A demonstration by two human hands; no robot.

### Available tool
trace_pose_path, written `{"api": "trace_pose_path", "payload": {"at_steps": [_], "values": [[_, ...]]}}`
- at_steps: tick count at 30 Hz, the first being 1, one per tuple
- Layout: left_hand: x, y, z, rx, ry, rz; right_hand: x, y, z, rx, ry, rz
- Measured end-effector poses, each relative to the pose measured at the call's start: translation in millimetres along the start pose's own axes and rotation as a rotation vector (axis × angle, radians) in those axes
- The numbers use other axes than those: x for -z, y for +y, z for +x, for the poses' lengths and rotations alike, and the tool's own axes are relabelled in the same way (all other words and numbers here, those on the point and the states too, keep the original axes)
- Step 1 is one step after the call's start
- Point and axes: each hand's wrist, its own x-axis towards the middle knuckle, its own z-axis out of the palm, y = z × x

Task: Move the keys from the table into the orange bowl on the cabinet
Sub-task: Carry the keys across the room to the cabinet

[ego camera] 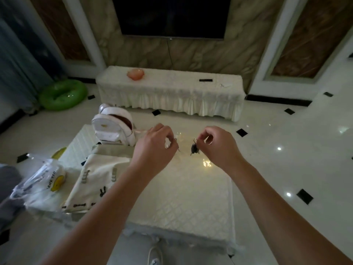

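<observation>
So the keys are split between both hands, up in the air over the table [183,197]. The right hand [215,144] is pinching a ring with a dark key bunch [194,149] dangling under its fingertips. The left hand [154,148] is curled shut around a second ring with a light-coloured key [177,145] poking out; most of that one is hidden behind the fingers, so hard to say how many keys are on it.

The table has a quilted cream cover with a glossy top throwing back a light glare. On its left side there's a white backpack [112,129] standing open, a cream tote bag [95,180] lying flat, and a clear plastic bag [40,186] at the edge.

Further back, the orange bowl [135,74] sits on the left end of the long cabinet [172,92], which is draped in a white skirted cloth. A dark TV [172,16] hangs above. White floor tiles with black diamonds, green inflatable ring [63,94] off left. Whole room is pretty dim.
</observation>
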Motion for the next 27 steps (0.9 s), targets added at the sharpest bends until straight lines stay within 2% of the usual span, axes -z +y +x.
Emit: {"api": "trace_pose_path", "payload": {"at_steps": [4, 11, 17, 23, 27], "values": [[22, 47, 7, -0.039, 0.054, -0.011, 52, -19, -17, 0.016, 0.054, -0.011], [37, 93, 18, -0.127, 0.007, -0.069, 115, -42, -40, 0.004, 0.211, -0.025], [32, 101, 34, -0.203, -0.025, -0.154, 133, -38, -59, -0.103, 0.257, -0.077], [-6, 94, 33, -0.235, -0.120, -0.183, 137, -17, -86, -0.255, 0.296, -0.125], [-35, 107, 22, -0.367, -0.209, -0.117, 136, 2, -116, -0.306, 0.325, -0.205]]}}
